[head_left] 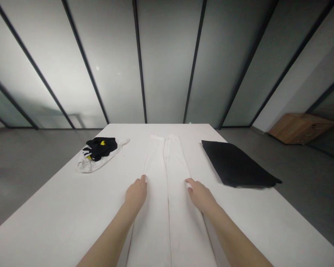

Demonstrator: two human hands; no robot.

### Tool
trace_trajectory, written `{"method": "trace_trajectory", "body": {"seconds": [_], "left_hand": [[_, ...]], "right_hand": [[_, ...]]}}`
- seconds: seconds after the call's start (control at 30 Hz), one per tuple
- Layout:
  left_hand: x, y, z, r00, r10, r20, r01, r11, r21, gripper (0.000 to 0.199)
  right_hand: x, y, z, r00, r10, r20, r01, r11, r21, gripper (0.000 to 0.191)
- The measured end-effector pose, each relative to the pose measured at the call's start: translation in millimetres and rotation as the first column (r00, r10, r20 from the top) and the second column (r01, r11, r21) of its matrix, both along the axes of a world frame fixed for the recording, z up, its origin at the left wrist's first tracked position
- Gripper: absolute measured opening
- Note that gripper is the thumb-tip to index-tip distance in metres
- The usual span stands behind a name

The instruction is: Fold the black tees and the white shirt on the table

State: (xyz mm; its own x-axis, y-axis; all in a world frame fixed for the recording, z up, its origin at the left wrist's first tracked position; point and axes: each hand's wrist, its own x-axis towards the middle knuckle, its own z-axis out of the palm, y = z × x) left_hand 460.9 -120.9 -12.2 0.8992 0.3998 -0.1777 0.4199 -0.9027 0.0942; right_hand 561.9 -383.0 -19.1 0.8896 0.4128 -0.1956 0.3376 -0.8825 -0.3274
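Left hand (pixel 136 194) and right hand (pixel 200 195) lie open, gripping nothing, on white trousers (pixel 167 207) laid flat on the surface (pixel 58 207). An uneven drag could skew the legs toward the black cloth (pixel 236 163) at 2 o'clock.

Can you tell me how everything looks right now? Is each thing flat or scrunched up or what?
white trousers, lying flat, legs side by side
left hand, open, fingertips on the trousers
right hand, open, fingertips on the trousers
black cloth, lying flat and smooth
black bundle, scrunched up on the white cloth
white cloth, crumpled, on the table
wooden box, standing on the floor
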Motion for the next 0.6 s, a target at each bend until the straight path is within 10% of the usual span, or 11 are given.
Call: {"method": "trace_trajectory", "body": {"seconds": [0.3, 0.47, 0.6], "left_hand": [[-4.5, 6.8, 16.9, 0.992, -0.062, -0.114, 0.047, 0.991, -0.128, 0.044], [-13.7, 12.5, 30.9, 0.979, -0.178, -0.104, 0.151, 0.964, -0.22, 0.028], [-7.2, 12.5, 32.5, 0.994, -0.107, -0.005, 0.103, 0.963, -0.248, 0.031]], "right_hand": [[4.7, -15.9, 18.7, 0.983, 0.086, -0.164, -0.083, 0.996, 0.03, 0.03], [12.6, -30.4, 25.7, 0.82, 0.19, -0.54, -0.121, 0.98, 0.161, 0.01], [22.8, -29.4, 17.4, 0.984, 0.082, -0.158, -0.04, 0.967, 0.253, 0.023]]}}
